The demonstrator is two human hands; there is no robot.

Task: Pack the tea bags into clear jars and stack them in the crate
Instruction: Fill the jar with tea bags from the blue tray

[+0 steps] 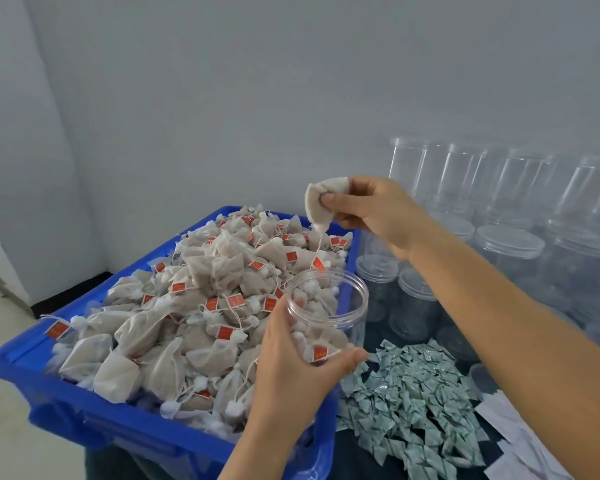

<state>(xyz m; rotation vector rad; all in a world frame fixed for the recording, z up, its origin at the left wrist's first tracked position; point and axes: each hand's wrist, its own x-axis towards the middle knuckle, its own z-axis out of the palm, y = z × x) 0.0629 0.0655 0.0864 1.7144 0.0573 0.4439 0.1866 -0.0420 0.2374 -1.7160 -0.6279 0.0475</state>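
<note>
The left hand [293,367] is wrapped around an open clear jar [327,318], fingers and thumb curled about its wall, holding it tilted over the near right corner of the blue crate [49,386]. Several tea bags already lie inside the jar. Above the jar, the right hand [378,209] pinches a single tea bag [321,202] between thumb and fingertips; its string hangs down to a red tag [318,263] just over the jar's mouth.

The crate is heaped with tea bags [187,306], pale mesh pouches with white knots and small red tags. The tags carry print, but it is too small to read.

Right of the crate, on the dark surface [388,465], lies a spread of small green-and-white sachets [416,400]; their markings are illegible. Beyond them stand rows of empty lidded clear jars [510,216], stacked against the wall. White paper slips [520,441] lie right of the sachets.
</note>
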